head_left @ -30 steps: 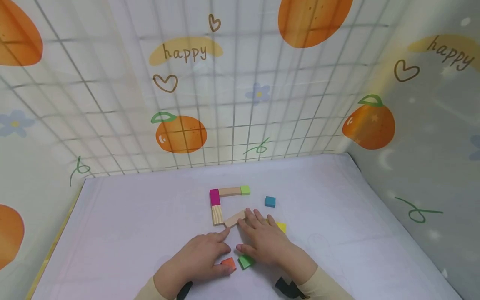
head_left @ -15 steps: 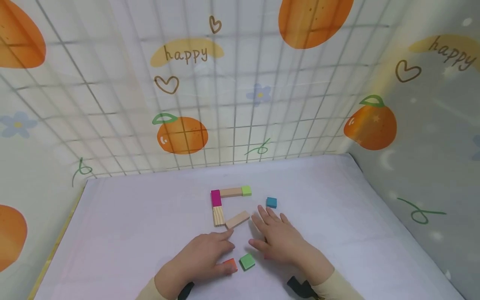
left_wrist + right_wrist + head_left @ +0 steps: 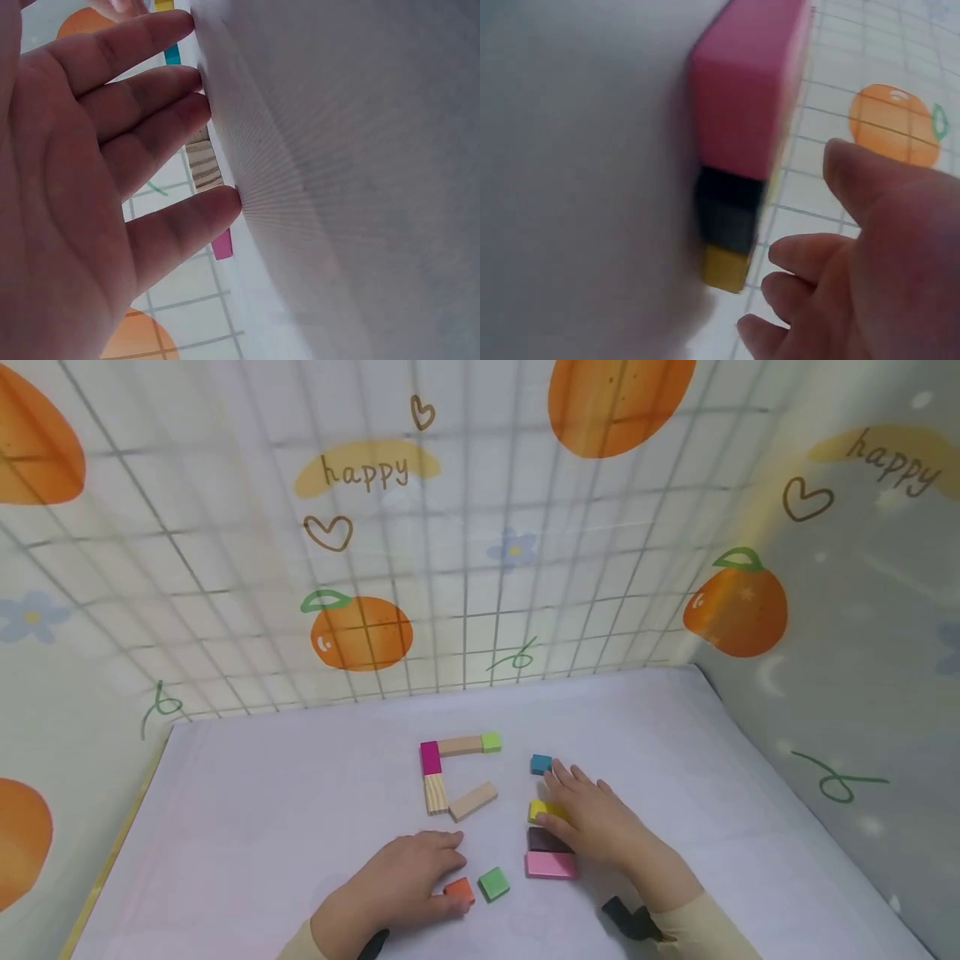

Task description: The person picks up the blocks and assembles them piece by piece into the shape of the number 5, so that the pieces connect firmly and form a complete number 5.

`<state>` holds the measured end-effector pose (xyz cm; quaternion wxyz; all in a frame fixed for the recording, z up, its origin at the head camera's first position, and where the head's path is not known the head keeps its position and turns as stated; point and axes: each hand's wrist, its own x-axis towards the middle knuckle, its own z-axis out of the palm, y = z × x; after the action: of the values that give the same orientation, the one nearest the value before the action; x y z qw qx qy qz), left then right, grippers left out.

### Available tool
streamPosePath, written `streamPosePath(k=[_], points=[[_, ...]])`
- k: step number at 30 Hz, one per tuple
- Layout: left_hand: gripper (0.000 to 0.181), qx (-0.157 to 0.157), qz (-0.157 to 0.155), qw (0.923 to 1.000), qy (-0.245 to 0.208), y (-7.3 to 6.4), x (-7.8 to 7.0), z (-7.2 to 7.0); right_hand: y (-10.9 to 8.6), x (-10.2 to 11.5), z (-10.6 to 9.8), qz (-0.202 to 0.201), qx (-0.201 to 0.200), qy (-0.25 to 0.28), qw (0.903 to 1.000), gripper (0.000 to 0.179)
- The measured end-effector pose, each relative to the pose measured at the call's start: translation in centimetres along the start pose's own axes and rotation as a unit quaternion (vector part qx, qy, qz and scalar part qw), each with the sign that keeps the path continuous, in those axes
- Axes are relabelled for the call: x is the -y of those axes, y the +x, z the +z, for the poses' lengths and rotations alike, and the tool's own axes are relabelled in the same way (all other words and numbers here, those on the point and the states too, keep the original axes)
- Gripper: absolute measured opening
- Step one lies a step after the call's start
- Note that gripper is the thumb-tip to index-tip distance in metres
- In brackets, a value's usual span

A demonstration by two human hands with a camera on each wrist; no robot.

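Note:
My left hand (image 3: 401, 878) rests on the cloth with fingers relaxed, its thumb beside an orange block (image 3: 460, 891); in the left wrist view its fingertips meet the white surface. A green block (image 3: 494, 884) lies just right of the orange one. My right hand (image 3: 609, 827), holding nothing, hovers over the right end of a yellow block (image 3: 537, 811), fingertips close to a blue block (image 3: 540, 764). Below the yellow one lie a dark brown block (image 3: 547, 840) and a pink block (image 3: 551, 865). In the right wrist view, thumb and fingers are spread apart beside this row.
A magenta block (image 3: 431, 757), a striped wooden block (image 3: 436, 794), a plain wooden block (image 3: 460, 746) and a lime block (image 3: 491, 742) form a corner. Another plain wooden block (image 3: 473, 802) slants off its lower end. A printed curtain (image 3: 465, 568) over a grid stands behind the white cloth (image 3: 262, 810).
My right hand has moved off the slanted wooden block to the right, uncovering the yellow, dark brown and pink blocks. The left index finger has drawn back slightly from that wooden block.

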<state>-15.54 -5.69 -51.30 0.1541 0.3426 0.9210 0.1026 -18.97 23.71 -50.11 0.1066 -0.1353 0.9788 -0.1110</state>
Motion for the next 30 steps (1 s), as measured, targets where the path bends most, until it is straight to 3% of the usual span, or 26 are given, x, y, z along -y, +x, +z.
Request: streamPosePath(k=[5, 13, 22, 30], points=[[0.055, -0.008, 0.006, 0.9999, -0.003, 0.0, 0.1, 0.1, 1.0, 0.0, 0.5, -0.021, -0.011, -0.005, 0.9997, 0.064], [0.054, -0.011, 0.006, 0.9999, -0.003, 0.0, 0.2, 0.0, 1.0, 2.3, 1.0, -0.057, -0.006, -0.02, 0.9981, 0.055], [0.054, -0.001, -0.006, 0.9999, -0.014, -0.2, 0.0, -0.3, 1.3, 2.8, 0.9, -0.017, 0.005, -0.035, 0.9992, 0.061], [0.054, -0.013, 0.002, 0.9999, -0.005, -0.1, 0.1, 0.0, 1.2, 3.2, 1.4, -0.025, 0.0, -0.04, 0.9989, 0.065]])
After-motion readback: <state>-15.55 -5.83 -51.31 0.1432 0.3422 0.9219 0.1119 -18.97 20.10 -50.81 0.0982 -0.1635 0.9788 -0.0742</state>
